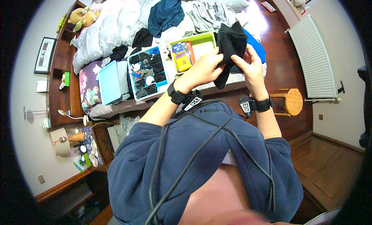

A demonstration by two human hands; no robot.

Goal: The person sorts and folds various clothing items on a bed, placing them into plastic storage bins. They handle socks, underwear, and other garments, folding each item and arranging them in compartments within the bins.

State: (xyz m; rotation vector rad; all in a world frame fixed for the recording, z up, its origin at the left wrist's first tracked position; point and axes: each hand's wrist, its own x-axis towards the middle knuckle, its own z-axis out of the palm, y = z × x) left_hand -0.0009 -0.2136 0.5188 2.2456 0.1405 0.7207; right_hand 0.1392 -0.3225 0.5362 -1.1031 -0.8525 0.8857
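Observation:
A pair of black socks point(231, 40) hangs between my two hands at the bed's near edge, with one part drooping lower. My left hand point(207, 67) pinches it from the left, its fingertips partly hidden by the cloth. At the other side, my right hand point(252, 69) grips it between thumb and fingers. Just behind my left hand lies a green-rimmed box point(204, 45) holding a yellow and purple package point(181, 59). Left of that is a divided organizer box point(166, 86) filled with rolled dark, grey and blue socks.
A light blue lid point(109, 83) leans beside the organizer. Dark clothing point(166, 16) and striped clothing point(211, 16) lie farther back on the bed, and blue fabric point(255, 47) sits right of the socks. A wooden stool point(293, 102) and a white radiator point(313, 56) stand at right.

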